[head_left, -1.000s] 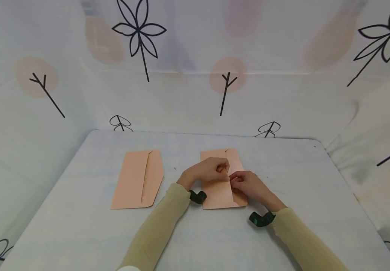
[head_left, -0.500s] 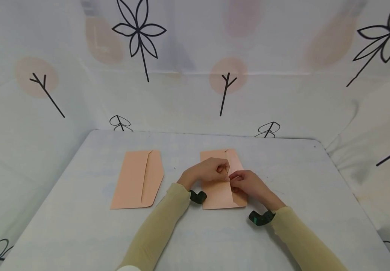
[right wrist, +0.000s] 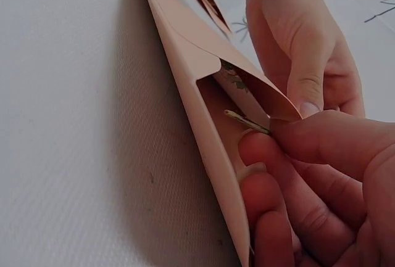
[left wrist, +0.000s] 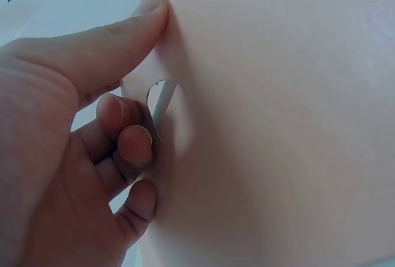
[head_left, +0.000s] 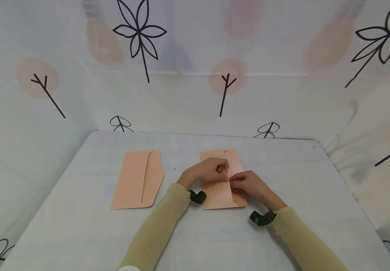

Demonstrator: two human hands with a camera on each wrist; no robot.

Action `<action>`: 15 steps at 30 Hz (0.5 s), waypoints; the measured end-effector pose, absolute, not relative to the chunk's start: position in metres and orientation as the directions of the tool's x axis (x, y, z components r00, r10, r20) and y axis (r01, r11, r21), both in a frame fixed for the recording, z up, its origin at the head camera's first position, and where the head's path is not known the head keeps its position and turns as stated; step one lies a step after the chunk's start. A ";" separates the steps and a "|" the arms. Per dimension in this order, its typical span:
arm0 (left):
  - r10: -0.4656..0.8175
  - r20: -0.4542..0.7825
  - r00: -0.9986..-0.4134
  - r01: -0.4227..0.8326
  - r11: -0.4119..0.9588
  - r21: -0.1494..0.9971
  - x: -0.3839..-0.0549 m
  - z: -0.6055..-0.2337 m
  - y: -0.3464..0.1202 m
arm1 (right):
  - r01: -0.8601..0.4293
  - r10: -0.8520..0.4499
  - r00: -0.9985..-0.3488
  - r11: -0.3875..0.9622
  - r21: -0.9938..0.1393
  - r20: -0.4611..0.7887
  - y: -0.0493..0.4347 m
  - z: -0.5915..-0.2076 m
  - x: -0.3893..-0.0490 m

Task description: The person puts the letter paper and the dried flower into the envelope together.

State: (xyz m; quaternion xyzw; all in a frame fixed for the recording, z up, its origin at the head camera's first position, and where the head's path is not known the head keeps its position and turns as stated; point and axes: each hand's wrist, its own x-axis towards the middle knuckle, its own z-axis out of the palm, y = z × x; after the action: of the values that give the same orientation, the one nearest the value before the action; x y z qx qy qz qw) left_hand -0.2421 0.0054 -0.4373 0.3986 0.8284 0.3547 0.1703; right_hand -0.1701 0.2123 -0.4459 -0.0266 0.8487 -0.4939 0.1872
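Note:
On the table a salmon-pink paper envelope (head_left: 216,195) lies under both hands. My left hand (head_left: 209,169) pinches the edge of its opening between thumb and fingers; the left wrist view shows the thumb on the paper (left wrist: 278,125). Opposite it, my right hand (head_left: 249,184) has its fingertips in the opening. Between its thumb and index finger, in the right wrist view, is a thin strip with a yellowish end (right wrist: 237,117); its kind I cannot tell. Inside the envelope shows a pale piece with a green leafy print (right wrist: 234,79). The rest of that piece is hidden.
A second pink envelope (head_left: 132,177) lies flat to the left. The white table (head_left: 195,241) is backed by a pale cloth (head_left: 181,101) printed with flowers and twigs. Dark wrist devices (head_left: 261,218) sit at both sleeve cuffs.
The hands and both envelopes stay almost where they were. Only slight finger motion shows in my right hand at the envelope's opening.

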 end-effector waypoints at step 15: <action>0.782 0.006 -0.624 0.535 0.421 0.732 -0.242 -0.438 0.004 | 0.153 -0.234 -0.924 0.497 -0.854 -0.302 0.212 -0.445 -0.173</action>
State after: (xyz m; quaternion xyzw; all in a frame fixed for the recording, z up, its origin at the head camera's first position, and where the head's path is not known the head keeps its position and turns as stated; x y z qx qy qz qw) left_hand -0.2418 0.0039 -0.4385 0.3989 0.8254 0.3611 0.1706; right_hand -0.1731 0.2119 -0.4453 -0.0240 0.8434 -0.5008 0.1934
